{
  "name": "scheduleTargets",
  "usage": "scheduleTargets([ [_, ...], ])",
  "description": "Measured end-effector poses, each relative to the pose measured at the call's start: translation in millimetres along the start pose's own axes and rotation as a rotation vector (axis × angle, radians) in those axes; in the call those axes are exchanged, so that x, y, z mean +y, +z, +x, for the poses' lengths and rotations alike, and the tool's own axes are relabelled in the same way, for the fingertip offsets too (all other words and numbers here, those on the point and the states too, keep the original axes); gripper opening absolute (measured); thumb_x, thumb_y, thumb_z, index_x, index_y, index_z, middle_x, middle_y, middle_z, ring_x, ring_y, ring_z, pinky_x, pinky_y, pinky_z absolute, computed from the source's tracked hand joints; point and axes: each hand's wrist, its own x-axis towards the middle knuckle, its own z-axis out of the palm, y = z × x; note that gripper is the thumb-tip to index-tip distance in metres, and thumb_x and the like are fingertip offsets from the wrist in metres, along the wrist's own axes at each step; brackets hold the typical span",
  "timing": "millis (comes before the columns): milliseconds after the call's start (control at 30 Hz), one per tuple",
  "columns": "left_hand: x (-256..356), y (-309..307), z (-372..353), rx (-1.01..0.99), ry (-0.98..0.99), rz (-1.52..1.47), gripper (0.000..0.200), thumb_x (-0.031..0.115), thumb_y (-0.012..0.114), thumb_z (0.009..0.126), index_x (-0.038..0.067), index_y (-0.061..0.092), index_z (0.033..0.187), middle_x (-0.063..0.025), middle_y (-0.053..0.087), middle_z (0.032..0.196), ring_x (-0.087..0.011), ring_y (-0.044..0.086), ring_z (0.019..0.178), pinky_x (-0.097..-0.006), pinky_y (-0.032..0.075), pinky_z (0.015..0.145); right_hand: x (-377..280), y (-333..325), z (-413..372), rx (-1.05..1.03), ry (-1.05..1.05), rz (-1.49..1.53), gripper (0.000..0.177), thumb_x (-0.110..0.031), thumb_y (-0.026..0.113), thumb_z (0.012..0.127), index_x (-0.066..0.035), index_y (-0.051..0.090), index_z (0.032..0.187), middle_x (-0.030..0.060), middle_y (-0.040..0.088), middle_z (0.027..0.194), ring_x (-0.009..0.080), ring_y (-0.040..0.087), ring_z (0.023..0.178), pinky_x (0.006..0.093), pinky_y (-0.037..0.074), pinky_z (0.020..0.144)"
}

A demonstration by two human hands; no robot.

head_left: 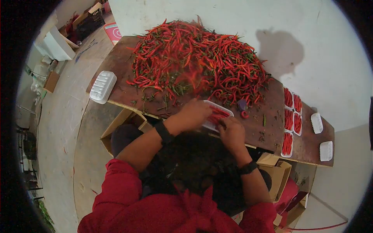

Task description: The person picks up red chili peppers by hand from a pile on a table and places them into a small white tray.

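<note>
A white foam tray (229, 110) holding red chili peppers (218, 115) lies at the table's front edge, between my two hands. My left hand (195, 113) is at the tray's left end, fingers curled in against the chilies. At the right end, my right hand (232, 133) is closed on the tray's edge, with its thumb near the peppers. Its fingertips are partly hidden. Behind them rises a large heap of red chili peppers (233, 66) with green stems; the part just beyond my left hand is smeared by motion.
An upturned stack of white trays (103, 87) sits at the table's left corner. Several filled chili trays (287, 143) stand in rows on the right, with white trays (326, 151) farther right. A small purple object (242, 104) lies by the heap. Cardboard boxes (278, 178) are below the table.
</note>
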Motion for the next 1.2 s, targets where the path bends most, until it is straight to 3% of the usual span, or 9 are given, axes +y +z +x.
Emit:
scheduleTargets([
  [233,5,-9,-1,-0.077,0.025,0.071,0.011,0.013,0.057,0.073,0.008,0.057,0.083,-0.0130,0.059,0.087,-0.0328,0.057,0.083,-0.0462,0.043,0.069,6,8,-1,-0.027,-0.053,-0.032,0.015,-0.011,0.064,0.073,-0.005,0.064,0.087,0.0132,0.061,0.082,0.0335,0.059,0.079,0.0422,0.047,0.070],
  [400,5,-2,0,-0.012,-0.007,0.102,0.016,0.014,0.063,0.068,0.008,0.058,0.082,-0.0098,0.058,0.087,-0.0283,0.058,0.087,-0.0422,0.043,0.074,7,10,-2,-0.016,-0.053,-0.039,0.013,-0.010,0.063,0.073,-0.006,0.064,0.085,0.0127,0.060,0.080,0.0333,0.059,0.078,0.0426,0.047,0.069],
  [733,4,11,-1,0.136,0.007,0.067,0.017,0.011,0.061,0.068,0.009,0.057,0.084,-0.0097,0.058,0.088,-0.0283,0.058,0.088,-0.0441,0.042,0.077,3,9,0,-0.041,-0.013,-0.066,0.012,-0.010,0.063,0.073,-0.006,0.064,0.085,0.0123,0.059,0.078,0.0337,0.058,0.076,0.0431,0.046,0.067],
  [800,3,15,1,0.039,-0.024,0.049,0.015,0.011,0.061,0.068,0.009,0.058,0.082,-0.0105,0.058,0.087,-0.0292,0.058,0.087,-0.0453,0.042,0.076,1,6,1,-0.033,-0.027,-0.075,0.012,-0.011,0.062,0.074,-0.006,0.064,0.085,0.0127,0.059,0.078,0.0342,0.058,0.076,0.0435,0.047,0.066],
  [1033,6,-1,3,0.028,-0.026,0.012,0.014,0.012,0.061,0.068,0.008,0.060,0.081,-0.0120,0.058,0.086,-0.0311,0.059,0.081,-0.0458,0.044,0.073,1,4,2,-0.004,-0.043,-0.009,0.013,-0.011,0.062,0.074,-0.006,0.064,0.085,0.0136,0.060,0.080,0.0349,0.059,0.076,0.0435,0.047,0.067],
  [1100,12,-23,9,-0.084,-0.229,0.018,0.014,0.014,0.055,0.078,0.007,0.062,0.089,-0.0164,0.059,0.100,-0.0337,0.058,0.088,-0.0449,0.046,0.074,1,3,2,0.033,-0.069,0.005,0.013,-0.011,0.063,0.073,-0.005,0.064,0.085,0.0142,0.061,0.081,0.0345,0.059,0.076,0.0425,0.047,0.067],
  [1133,4,-21,11,-0.084,-0.228,0.018,0.014,0.014,0.055,0.078,0.007,0.062,0.089,-0.0164,0.059,0.100,-0.0337,0.058,0.088,-0.0449,0.046,0.074,0,1,2,0.035,-0.068,0.005,0.013,-0.011,0.063,0.073,-0.005,0.064,0.085,0.0142,0.061,0.081,0.0345,0.059,0.076,0.0425,0.047,0.067],
  [1200,-13,-19,13,0.329,-0.119,0.082,0.015,0.011,0.054,0.078,0.005,0.059,0.090,-0.0193,0.055,0.108,-0.0359,0.057,0.089,-0.0446,0.048,0.075,-4,-4,2,0.012,-0.040,0.014,0.013,-0.010,0.064,0.073,-0.005,0.064,0.085,0.0147,0.061,0.082,0.0339,0.060,0.076,0.0416,0.047,0.066],
])
